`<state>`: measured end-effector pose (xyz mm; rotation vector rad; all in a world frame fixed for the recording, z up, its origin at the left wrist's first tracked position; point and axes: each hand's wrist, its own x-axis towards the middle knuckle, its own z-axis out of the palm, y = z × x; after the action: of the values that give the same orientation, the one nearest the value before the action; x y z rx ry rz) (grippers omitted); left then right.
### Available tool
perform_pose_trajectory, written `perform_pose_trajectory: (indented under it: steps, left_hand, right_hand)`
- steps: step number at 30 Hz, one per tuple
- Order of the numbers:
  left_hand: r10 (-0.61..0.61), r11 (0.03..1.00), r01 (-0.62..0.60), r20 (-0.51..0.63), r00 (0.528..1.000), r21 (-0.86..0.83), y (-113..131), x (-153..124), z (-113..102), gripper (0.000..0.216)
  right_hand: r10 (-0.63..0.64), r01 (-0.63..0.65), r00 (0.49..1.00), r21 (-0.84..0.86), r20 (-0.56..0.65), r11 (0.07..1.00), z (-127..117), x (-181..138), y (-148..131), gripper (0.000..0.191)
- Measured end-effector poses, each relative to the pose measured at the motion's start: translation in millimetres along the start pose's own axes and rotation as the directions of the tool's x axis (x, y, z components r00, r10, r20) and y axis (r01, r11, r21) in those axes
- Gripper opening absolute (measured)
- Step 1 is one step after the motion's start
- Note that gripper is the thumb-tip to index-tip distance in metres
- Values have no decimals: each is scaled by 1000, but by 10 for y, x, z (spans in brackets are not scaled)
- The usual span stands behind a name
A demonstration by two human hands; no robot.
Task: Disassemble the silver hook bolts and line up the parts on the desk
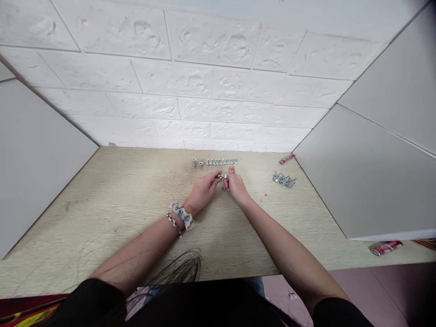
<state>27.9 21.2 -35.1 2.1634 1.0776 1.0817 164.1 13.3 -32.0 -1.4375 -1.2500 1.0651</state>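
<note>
Between my two hands, above the middle of the tabletop, is a small metal bolt [222,176] with what looks like a nut on it. The fingertips of my left hand [202,190] pinch its left end. Closed fingers of my right hand [235,185] grip the other end, the thumb pointing up. Just behind my hands stands a row of small silver bolts [221,162]. Left of that row are two small stacks of silver nuts or washers [194,162]. A loose heap of silver bolts [284,180] lies to the right.
A textured white brick wall [204,81] closes off the back. Grey-white panels [384,159] rise at both sides of the wooden table [136,209]. A red cylinder like a battery [287,159] lies at the back right, and another red cylinder [386,248] near the front right edge.
</note>
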Motion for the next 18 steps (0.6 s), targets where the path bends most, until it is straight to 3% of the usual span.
perform_pose_trajectory:
  steps: [5, 10, 13, 18]
  left_hand:
    - [25, 1000, -25, 23, 999, -6, 16, -14, 4, 32]
    - [-56, 998, 56, -14, 998, -22, -12, 9, 2, 30]
    - [-105, 994, 104, -41, 994, -27, -12, 15, -3, 31]
    - [-99, 995, 98, -38, 994, -22, 21, 3, -11, 30]
  right_hand:
    - [5, -6, 1000, 36, 22, 999, 17, 6, 15, 63]
    - [-23, 21, 1000, 290, 3, 957, 27, 23, 26, 29]
    - [-2, 2, 1000, 341, 0, 940, 20, 47, 42, 31]
    - [14, -20, 999, 150, 45, 988, 0, 49, 19, 63]
